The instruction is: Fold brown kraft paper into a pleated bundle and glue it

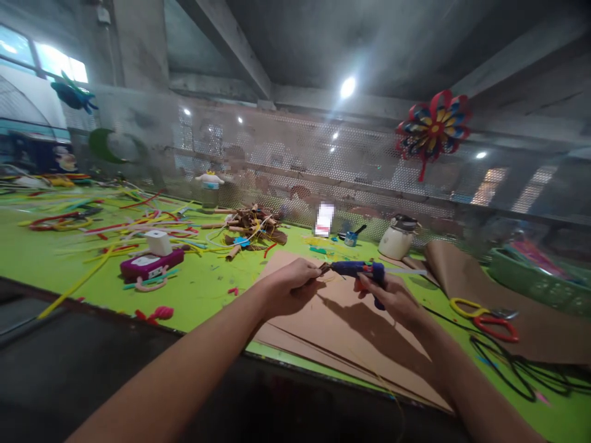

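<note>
My right hand (392, 298) is wrapped round the handle of a blue glue gun (355, 269), held level over brown cardboard sheets (341, 326). The gun's nozzle points left toward my left hand (293, 284). That hand is closed in a pinch on a small dark piece right at the nozzle tip; I cannot make out what the piece is. Both hands hover just above the cardboard on the green table (203, 289).
Scissors with yellow and red handles (487, 317) lie right, beside a black cable (517, 369). A purple box with a white block (151, 261) sits left among coloured strips. A brown scrap pile (252, 227), a white pot (396, 240) and a green basket (535, 280) stand farther back.
</note>
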The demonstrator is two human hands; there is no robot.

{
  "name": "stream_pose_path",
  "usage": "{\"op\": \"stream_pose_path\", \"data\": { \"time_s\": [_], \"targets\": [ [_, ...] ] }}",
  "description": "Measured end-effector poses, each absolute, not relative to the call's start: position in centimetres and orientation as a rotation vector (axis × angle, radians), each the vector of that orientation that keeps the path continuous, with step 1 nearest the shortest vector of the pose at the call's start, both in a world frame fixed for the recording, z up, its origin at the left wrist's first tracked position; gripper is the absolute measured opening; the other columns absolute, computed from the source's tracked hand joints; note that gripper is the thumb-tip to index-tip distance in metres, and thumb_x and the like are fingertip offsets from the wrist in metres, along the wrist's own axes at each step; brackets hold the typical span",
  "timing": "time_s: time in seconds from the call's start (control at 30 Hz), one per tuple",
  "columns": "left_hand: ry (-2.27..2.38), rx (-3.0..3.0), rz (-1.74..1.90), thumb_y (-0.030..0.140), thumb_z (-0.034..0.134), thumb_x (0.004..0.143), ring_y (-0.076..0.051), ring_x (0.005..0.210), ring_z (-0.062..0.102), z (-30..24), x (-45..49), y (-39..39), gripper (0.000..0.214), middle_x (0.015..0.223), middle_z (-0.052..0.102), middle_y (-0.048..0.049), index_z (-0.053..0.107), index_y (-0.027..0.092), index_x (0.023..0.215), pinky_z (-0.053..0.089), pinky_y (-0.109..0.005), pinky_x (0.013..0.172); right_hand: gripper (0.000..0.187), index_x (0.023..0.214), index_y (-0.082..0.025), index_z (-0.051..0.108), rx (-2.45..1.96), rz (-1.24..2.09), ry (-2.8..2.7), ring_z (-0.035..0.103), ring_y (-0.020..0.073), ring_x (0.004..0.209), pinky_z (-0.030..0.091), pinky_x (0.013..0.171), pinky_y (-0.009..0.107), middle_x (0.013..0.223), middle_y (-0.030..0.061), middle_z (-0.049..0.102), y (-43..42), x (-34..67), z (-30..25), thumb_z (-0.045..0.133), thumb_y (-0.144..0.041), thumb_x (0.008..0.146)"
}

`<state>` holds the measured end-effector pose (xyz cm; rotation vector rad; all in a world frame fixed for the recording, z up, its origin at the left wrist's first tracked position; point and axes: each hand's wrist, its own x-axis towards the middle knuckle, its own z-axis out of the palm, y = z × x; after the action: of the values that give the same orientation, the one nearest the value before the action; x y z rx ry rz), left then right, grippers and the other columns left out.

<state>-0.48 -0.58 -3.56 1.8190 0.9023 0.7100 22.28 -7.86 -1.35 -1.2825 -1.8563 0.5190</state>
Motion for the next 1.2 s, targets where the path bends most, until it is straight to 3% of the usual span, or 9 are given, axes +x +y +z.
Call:
{"op": "stream_pose_path", "data": {
  "time_s": [0.37, 0.9, 1.2],
  "targets": [
    [0.997, 1.847, 0.594, 0.038, 0.046, 0.081, -0.008, 0.037, 0.032, -2.8, -0.1, 0.0, 0.028, 0.045, 0.037, 0.0025, 0.045, 0.017, 0.061, 0.018, -0.025, 0.040, 0.042, 0.071, -0.016, 0.061, -1.340, 0.281, -1.948, 0.060, 0.0198, 0.067, 0.046, 0.065, 0.031, 0.069, 0.0068, 0.064, -6.7, 23.0, -2.5, 0.043, -0.051, 0.084],
    [1.105, 1.811, 0.694, 0.032, 0.051, 0.079, -0.006, 0.041, 0.027, -2.6, 0.4, -1.3, 0.025, 0.047, 0.035, 0.0035, 0.050, 0.014, 0.062, 0.015, -0.025, 0.043, 0.040, 0.069, -0.015, 0.058, -1.382, 0.212, -2.020, 0.045, 0.0126, 0.053, 0.037, 0.052, 0.025, 0.060, 0.0010, 0.053, -7.9, 21.9, -1.8, 0.043, -0.049, 0.084],
    [1.116, 1.786, 0.612, 0.022, 0.052, 0.076, -0.006, 0.039, 0.029, -1.8, 0.4, -1.7, 0.023, 0.045, 0.036, 0.0029, 0.044, 0.015, 0.056, 0.015, -0.026, 0.043, 0.040, 0.066, -0.016, 0.057, -1.422, 0.124, -2.002, 0.052, 0.0158, 0.060, 0.040, 0.060, 0.027, 0.064, 0.0033, 0.059, -6.6, 23.4, -2.6, 0.041, -0.048, 0.085]
  ]
}}
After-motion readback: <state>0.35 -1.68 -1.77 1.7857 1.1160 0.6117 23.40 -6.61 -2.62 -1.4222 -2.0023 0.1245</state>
